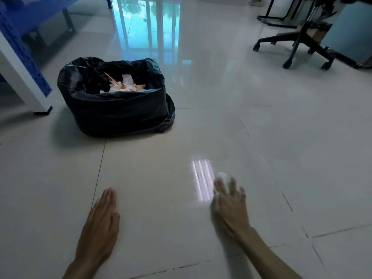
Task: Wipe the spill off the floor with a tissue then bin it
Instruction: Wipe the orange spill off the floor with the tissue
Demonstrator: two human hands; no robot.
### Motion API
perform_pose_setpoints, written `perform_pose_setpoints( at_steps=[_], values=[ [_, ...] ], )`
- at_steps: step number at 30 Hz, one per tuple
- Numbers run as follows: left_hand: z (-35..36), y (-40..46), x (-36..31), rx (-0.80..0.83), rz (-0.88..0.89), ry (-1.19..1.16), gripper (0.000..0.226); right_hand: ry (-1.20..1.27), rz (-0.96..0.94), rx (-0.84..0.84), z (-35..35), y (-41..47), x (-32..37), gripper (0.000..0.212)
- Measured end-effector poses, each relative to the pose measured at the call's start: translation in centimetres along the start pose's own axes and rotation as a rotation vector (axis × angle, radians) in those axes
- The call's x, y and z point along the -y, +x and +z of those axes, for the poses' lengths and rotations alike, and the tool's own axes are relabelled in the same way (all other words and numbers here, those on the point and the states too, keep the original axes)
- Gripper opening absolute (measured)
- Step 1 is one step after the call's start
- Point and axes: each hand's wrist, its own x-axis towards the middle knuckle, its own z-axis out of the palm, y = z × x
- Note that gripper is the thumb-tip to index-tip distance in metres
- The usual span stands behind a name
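Pressing down w/ your right hand (229, 206), you have a white tissue (221, 175) pinned flat against the glossy tile floor (261, 121); fingers are spread over it, and only a bit of the tissue pokes out past the fingertips and along the thumb side. The hand is motion-blurred, so I can't tell how much tissue sits under the palm. Just left of that hand there's a bright striped light reflection (202, 179) on the tile; whether any spill remains there can't be told.

Your left hand (100, 224) lies flat on the floor, released, fingers together, holding nothing, well apart from the right.

The bin (116, 109), lined w/ a black bag, stands on the floor ahead and to the left, well apart from both hands. Inside it you can see crumpled white and orange-ish scraps (124, 86).

Left of the bin: a white leg w/ blue shelving frame (26, 63). Far right: 1 black wheeled chair base (298, 45).
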Motion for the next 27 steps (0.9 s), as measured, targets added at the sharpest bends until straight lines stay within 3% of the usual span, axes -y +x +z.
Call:
perform_pose_setpoints(
  at_steps=[5,8,12,16,21,25,27],
  values=[
    [0.6,-0.2,0.5,0.018,0.018,0.048,0.063,0.068,-0.436,0.015,2.0,-3.1,11.4,0.047],
    [0.7,-0.1,0.7,0.033,0.011,0.054,0.064,0.045,-0.602,0.065,2.6,-4.9,15.0,0.051],
    [0.5,-0.2,0.6,0.038,0.008,0.064,0.065,-0.076,-0.698,0.097,1.3,-4.0,13.7,0.051],
    [0.3,-0.3,0.3,0.042,0.005,0.057,0.064,0.029,-0.711,0.132,-0.6,-1.0,14.3,0.034],
    [0.1,-0.3,0.2,0.039,0.006,0.027,0.064,0.081,-0.675,0.083,-2.0,2.5,17.0,0.032],
    [0.0,-0.2,0.1,0.034,0.004,0.021,0.063,0.024,-0.72,0.023,-0.4,3.4,17.8,0.013],
    [0.0,-0.1,0.4,0.028,-0.004,0.018,0.062,0.014,-0.765,-0.025,0.9,2.8,17.2,0.015]
  ],
)
